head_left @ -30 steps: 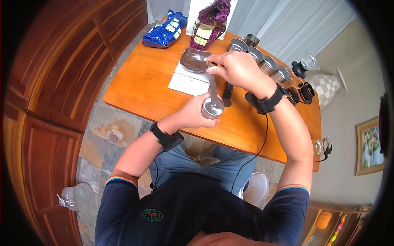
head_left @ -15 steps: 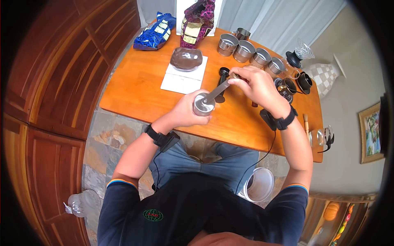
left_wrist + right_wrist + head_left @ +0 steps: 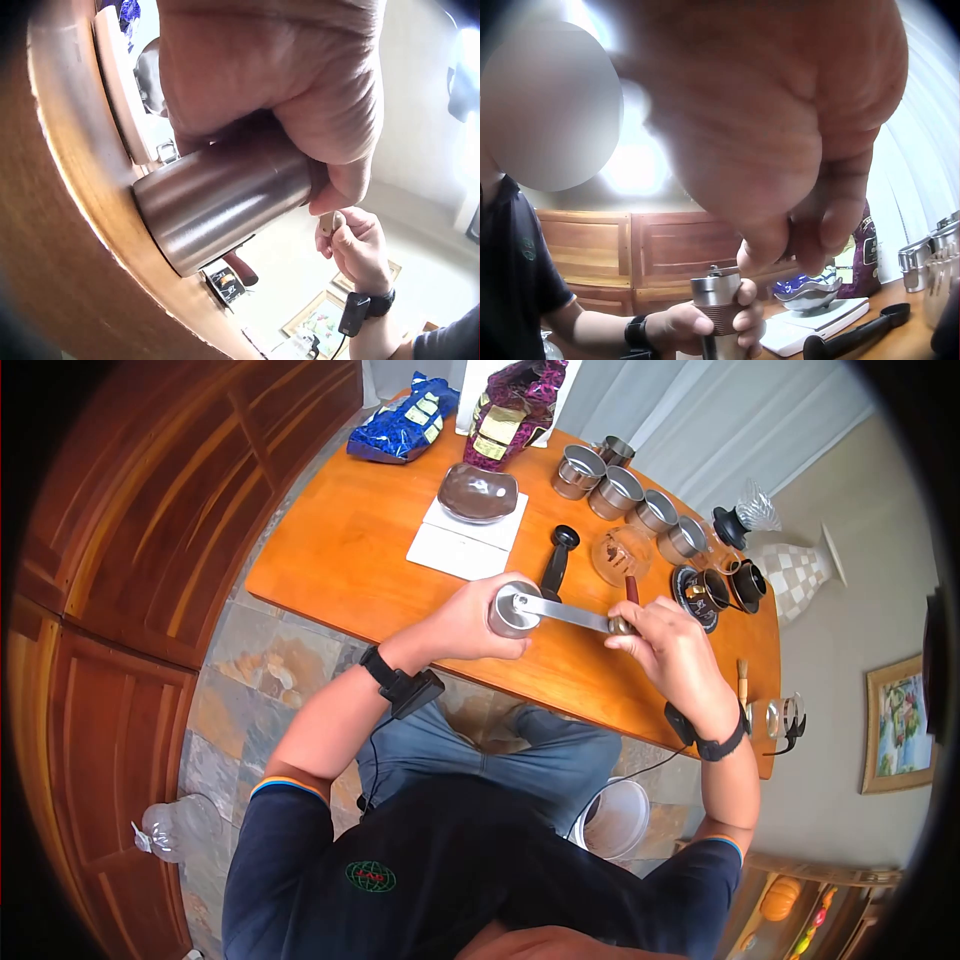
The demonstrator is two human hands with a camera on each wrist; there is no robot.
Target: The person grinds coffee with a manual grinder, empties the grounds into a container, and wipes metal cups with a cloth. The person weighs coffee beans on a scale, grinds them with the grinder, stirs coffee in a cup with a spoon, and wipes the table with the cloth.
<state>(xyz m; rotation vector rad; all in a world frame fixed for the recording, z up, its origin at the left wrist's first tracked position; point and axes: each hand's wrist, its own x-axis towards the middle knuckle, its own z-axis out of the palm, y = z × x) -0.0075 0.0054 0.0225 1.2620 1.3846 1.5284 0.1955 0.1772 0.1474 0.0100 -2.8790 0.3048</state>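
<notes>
My left hand [image 3: 465, 622] grips the body of a metal hand coffee grinder [image 3: 513, 610] near the table's front edge. In the left wrist view the steel cylinder [image 3: 225, 202] lies in that hand's fingers, its lower end at the table edge. The grinder's flat crank arm [image 3: 568, 613] points to the right. At its end, my right hand [image 3: 672, 650] pinches the knob [image 3: 622, 626] between thumb and fingers. The right wrist view shows the grinder's ribbed band [image 3: 718, 318] with left-hand fingers around it.
Beyond the hands, a brown dish [image 3: 478, 493] sits on a white scale [image 3: 462, 542]. A black scoop [image 3: 559, 560] and a glass vessel [image 3: 620, 555] stand nearby. Several metal cups [image 3: 616, 493] line the back right. Blue [image 3: 405, 425] and purple [image 3: 510, 415] bags are at the back.
My right hand has swung the crank clockwise, from pointing away over the dish round to the right. My left hand keeps its hold on the grinder. The head view has shifted slightly.
</notes>
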